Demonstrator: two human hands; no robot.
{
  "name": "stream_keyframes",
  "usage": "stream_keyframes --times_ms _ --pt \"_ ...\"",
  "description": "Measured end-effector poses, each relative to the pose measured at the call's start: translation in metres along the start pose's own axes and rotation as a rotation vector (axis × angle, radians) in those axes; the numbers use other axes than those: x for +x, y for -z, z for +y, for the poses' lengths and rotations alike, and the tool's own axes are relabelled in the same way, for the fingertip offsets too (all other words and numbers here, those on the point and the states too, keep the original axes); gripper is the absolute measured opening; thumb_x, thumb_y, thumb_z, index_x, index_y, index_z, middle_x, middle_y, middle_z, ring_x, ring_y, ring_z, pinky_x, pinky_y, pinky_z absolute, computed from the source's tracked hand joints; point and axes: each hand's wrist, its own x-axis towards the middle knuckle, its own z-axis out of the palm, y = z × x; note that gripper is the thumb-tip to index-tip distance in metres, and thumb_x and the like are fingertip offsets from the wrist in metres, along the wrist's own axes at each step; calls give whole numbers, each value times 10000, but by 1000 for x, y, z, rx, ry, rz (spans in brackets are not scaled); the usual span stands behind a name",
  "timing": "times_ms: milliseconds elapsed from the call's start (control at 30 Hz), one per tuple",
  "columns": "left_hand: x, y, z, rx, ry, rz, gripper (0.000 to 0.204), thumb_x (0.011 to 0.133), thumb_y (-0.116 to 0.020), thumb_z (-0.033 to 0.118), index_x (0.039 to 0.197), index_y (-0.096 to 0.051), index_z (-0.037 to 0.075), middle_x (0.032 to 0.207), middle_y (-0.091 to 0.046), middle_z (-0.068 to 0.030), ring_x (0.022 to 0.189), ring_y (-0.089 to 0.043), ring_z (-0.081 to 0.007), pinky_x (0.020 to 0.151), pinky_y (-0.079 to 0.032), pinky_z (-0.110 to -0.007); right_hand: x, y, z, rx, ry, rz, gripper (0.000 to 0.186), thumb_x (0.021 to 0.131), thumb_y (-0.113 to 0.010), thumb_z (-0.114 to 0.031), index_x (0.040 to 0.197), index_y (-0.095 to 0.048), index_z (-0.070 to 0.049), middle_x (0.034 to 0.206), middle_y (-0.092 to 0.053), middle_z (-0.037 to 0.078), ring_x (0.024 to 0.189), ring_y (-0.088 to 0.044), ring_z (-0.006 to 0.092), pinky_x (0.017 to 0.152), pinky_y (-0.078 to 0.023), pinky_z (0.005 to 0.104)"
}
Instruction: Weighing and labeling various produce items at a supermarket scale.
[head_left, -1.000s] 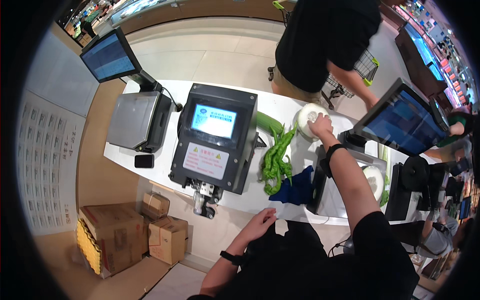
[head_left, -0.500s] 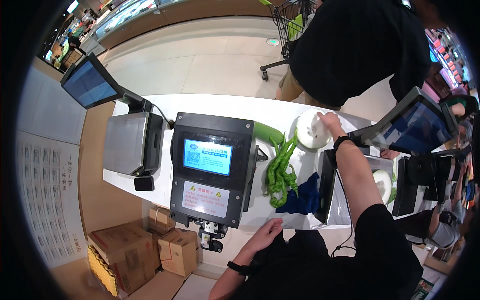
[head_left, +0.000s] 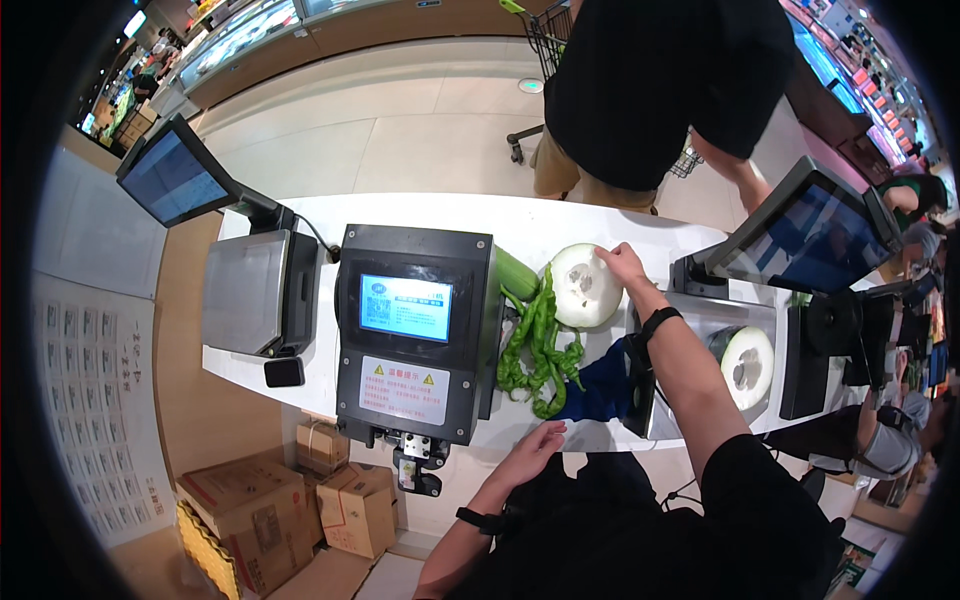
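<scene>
My right hand (head_left: 622,263) reaches across the white counter and grips the upper right rim of a cut winter melon piece (head_left: 586,303), its pale face and seedy hollow turned up. Just left of the melon is a tangle of long green peppers (head_left: 545,335). Behind these, a thick green gourd-like vegetable (head_left: 516,272) is partly hidden by the machine. My left hand (head_left: 540,450) hovers near the counter's front edge, fingers loosely apart, holding nothing. Beneath my right forearm, a second winter melon piece (head_left: 750,370) rests on the steel scale (head_left: 690,415).
A dark machine with a lit screen (head_left: 405,308) stands left of the peppers. A blue cloth-like item (head_left: 600,385) lies by the scale. Farther left are another scale (head_left: 250,290) and a phone-like black object (head_left: 284,373). A person in black (head_left: 670,90) stands across the counter.
My right hand has drawn the melon piece left and nearer, up against the peppers. The person opposite has shifted, and their hand has left the scale area. My left hand stays empty.
</scene>
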Motion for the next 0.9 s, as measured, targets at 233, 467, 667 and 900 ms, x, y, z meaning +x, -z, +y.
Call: stream_keyframes --times_ms 233,467,667,900 --pt "3 -4 -21 -41 4 11 356 990 -504 192 1300 -479 18 1266 -567 -104 1183 -521 -186 1018 -389 -302 -12 7 -3 -135 15 -217 662 762 -669 -507 1159 -629 21 1064 -673 200 968 -658 295 868 -500 359" --pt "6 -7 -21 17 22 41 353 978 -528 204 1274 -505 13 1238 -591 -104 1177 -529 -196 1008 -395 -303 -43 7 9 -31 153 -111 657 777 -664 -508 1220 -611 -25 1099 -660 192 964 -657 303 877 -502 368" --pt "0 -7 -34 -1 4 69 353 980 -523 217 1265 -509 8 1229 -595 -117 1164 -538 -200 1005 -396 -308 -78 14 4 26 140 -150 769 698 -735 -543 1239 -575 -21 1089 -645 185 946 -649 292 824 -516 352" --pt "-11 -16 -29 50 38 106 345 976 -528 218 1253 -516 13 1216 -604 -109 1149 -547 -193 1001 -398 -301 -119 32 -29 -329 253 -106 607 600 -736 -517 829 -703 45 831 -678 229 802 -674 328 758 -537 391"
